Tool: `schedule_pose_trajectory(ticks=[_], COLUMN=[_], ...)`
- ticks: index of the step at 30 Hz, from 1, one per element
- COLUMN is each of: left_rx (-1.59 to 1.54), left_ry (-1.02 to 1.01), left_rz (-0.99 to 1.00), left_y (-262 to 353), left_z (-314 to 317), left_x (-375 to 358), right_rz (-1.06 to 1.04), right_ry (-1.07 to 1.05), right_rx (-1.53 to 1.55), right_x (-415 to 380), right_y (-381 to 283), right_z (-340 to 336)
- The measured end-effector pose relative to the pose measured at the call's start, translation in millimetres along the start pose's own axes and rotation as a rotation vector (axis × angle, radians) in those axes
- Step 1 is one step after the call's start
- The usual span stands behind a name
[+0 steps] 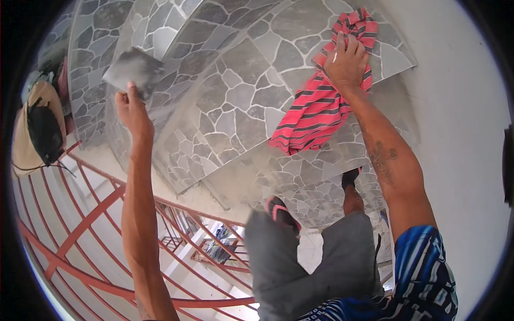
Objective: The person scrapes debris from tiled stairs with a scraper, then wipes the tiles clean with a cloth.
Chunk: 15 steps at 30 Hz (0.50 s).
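Note:
My left hand [133,109] is closed on the near edge of a thin grey squarish piece [134,69], with the thumb on top. The piece looks dusty and blurred, and I cannot tell its exact kind. It is held over the stone-patterned stairs. At the right, my right hand [347,63] grips a bunched red cloth [313,115] with dark stripes. That cloth lies across a stair tread [257,107] of grey irregular stones with pale joints, its lower end hanging over the front edge.
A red metal railing [88,219] curves along the left, with a drop to a lower floor behind it. A straw-coloured hat [40,125] with a black part is at the far left. A white wall [460,139] borders the right. My sandalled foot [282,213] is on a lower step.

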<state>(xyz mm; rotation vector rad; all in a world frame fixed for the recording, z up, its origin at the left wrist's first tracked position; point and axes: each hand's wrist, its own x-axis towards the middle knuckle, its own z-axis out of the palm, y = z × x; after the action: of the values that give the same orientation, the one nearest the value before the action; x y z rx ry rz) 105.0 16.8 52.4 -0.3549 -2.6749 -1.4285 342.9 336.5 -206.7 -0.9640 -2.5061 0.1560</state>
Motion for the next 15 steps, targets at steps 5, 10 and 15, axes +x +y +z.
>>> schedule_pose_trajectory(ticks=[5,10,15], left_rx=[0.275,0.315,0.396], left_ry=[-0.329,-0.569,-0.791], left_rz=[0.073,0.004,0.000], left_y=[37,66,61], left_z=[-11,1,25], left_x=[-32,-27,0], right_rz=[0.014,0.011,0.025], right_ry=[-0.001,-0.023,-0.011], right_rx=[0.016,0.021,0.072], right_x=[1,0,-2], right_y=[-1,1,-2], right_z=[-2,-6,-3])
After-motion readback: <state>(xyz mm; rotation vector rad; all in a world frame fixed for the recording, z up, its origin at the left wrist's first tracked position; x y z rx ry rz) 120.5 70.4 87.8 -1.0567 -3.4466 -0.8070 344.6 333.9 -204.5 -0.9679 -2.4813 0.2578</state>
